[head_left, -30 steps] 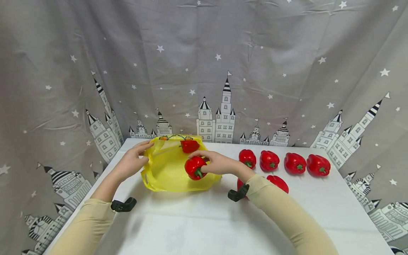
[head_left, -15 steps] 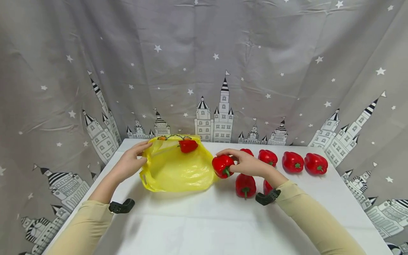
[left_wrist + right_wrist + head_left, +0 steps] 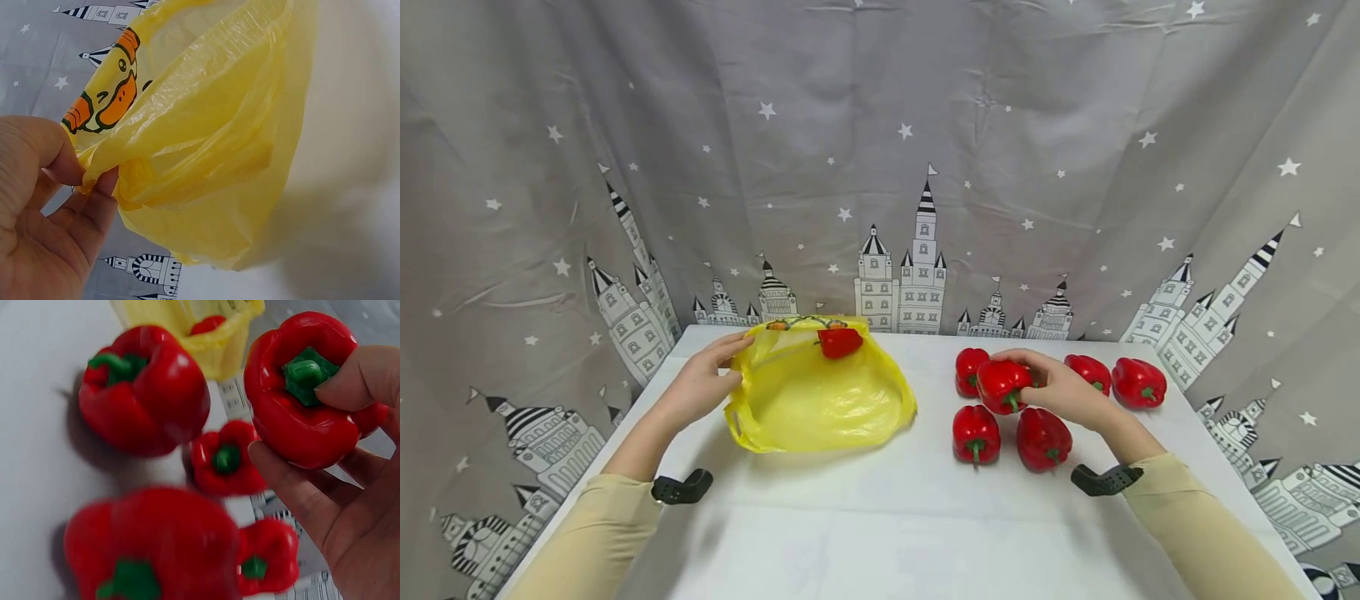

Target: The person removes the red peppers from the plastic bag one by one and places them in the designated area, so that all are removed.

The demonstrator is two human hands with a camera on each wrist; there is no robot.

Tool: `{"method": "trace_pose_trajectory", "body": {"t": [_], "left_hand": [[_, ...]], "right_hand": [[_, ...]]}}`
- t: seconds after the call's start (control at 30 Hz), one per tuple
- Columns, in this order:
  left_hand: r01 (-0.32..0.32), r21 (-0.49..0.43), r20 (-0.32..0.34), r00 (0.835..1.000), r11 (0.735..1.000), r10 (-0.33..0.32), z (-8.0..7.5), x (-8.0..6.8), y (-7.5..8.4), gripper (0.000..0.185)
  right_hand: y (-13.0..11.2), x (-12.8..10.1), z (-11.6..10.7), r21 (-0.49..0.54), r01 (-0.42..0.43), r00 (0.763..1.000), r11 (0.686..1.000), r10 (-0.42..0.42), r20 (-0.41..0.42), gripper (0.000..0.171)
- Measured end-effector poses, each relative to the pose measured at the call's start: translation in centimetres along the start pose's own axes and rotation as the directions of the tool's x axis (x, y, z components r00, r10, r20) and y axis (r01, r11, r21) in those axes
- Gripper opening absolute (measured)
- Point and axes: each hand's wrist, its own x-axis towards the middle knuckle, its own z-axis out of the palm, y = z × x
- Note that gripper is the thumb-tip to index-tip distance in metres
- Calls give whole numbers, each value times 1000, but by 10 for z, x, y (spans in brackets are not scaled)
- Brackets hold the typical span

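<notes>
My left hand [image 3: 733, 360] pinches the near-left rim of a yellow plastic bag [image 3: 820, 400] lying open on the white table [image 3: 880, 517]. In the left wrist view, thumb and fingers [image 3: 69, 165] nip the bag's [image 3: 212, 144] crumpled edge beside a duck print. One red pepper [image 3: 840, 342] sits at the bag's far rim. My right hand [image 3: 1030, 379] holds another red pepper [image 3: 1002, 385] just above a group of peppers to the right. In the right wrist view the hand [image 3: 290, 422] grips this pepper [image 3: 312, 394] stem towards the camera.
Several loose red peppers lie around the right hand: one behind [image 3: 967, 369], two in front [image 3: 976, 433] [image 3: 1042, 439], two further right [image 3: 1090, 371] [image 3: 1138, 382]. A grey star-and-castle curtain [image 3: 880, 167] closes off the back and sides.
My right hand has carried its pepper from over the bag rightwards to the group of peppers. The left hand has kept its pinch on the bag rim.
</notes>
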Motion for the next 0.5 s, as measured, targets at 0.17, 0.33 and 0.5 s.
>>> {"method": "trace_pose_trajectory", "body": {"t": [0.17,0.33,0.5], "left_hand": [[0,-3,3,1000,1000,0,1,1,-1,65],[3,-2,8,1000,1000,-3,2,2,-2,65],[9,-1,13,1000,1000,-9,2,4,-2,67]], "right_hand": [[15,-23,-16,-27,-31,997,999,29,-69,73],[29,-39,-30,20,-28,995,999,30,-95,68],[38,-52,-42,30,-27,994,999,30,-110,67]]}}
